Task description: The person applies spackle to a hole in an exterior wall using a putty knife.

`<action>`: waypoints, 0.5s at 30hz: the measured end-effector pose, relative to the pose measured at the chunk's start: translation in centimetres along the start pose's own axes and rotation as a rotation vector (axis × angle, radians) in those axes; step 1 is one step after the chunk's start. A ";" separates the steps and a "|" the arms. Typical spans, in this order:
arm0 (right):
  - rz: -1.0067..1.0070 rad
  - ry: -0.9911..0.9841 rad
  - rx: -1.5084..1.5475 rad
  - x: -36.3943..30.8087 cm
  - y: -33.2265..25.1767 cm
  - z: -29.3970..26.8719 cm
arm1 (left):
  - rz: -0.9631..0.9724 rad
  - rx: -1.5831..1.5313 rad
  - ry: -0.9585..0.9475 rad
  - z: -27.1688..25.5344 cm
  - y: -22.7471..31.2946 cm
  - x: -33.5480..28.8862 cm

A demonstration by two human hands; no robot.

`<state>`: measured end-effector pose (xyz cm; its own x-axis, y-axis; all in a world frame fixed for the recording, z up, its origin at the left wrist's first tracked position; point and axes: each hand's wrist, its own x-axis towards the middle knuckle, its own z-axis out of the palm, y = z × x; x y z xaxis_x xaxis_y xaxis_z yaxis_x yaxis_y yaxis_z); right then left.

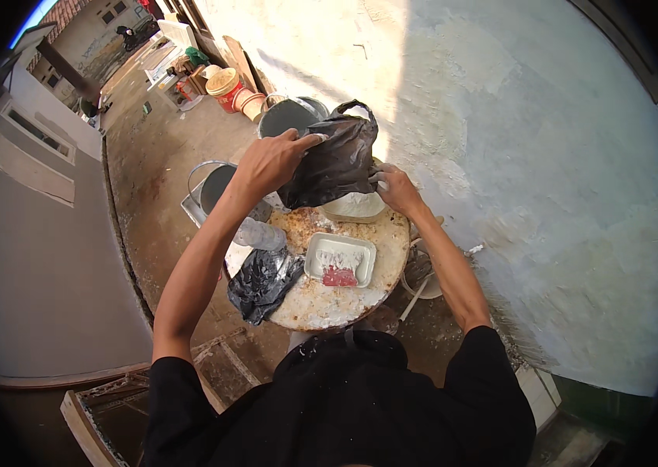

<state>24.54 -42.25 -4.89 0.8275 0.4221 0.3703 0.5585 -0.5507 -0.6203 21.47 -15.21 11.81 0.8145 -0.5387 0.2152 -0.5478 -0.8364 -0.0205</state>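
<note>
Daylight: sun bleaches the far end of the wall (531,179), the table (321,311) lies in soft shade, and straight edges bow toward black corners.

Outdoor passage, daylight. At right, rough pale blue-grey plastered wall (547,194), bright sunlight (313,39) across its far part. At left, smooth grey wall (33,296) with narrow white-framed window (40,134). Between them, stained brownish ground (146,187). Near middle, round, stained cream-coloured tabletop (329,310). Lower left, pale wooden frame (78,426). Far end, cream building (96,39) with reddish tiled roof (62,14), strip of blue sky (33,17).
</note>
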 end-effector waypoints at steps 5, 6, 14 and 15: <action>0.063 0.090 0.058 -1.1 -0.3 0.4 | -0.073 -0.129 0.091 -0.3 0.1 -1.3; 0.056 0.117 0.003 -0.6 0.1 -0.1 | -0.112 -0.210 0.142 -0.3 0.3 -1.8; 0.187 0.411 0.275 0.4 -3.4 -2.3 | -0.439 -0.556 0.548 6.9 5.8 -10.4; 0.162 0.432 0.314 0.4 -4.3 -2.3 | -0.509 -0.560 0.569 8.5 6.7 -11.6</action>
<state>22.60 -41.34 -0.48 0.8867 -0.0200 0.4618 0.4327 -0.3156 -0.8445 9.93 -15.43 0.90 0.8464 0.1313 0.5161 -0.2848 -0.7073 0.6470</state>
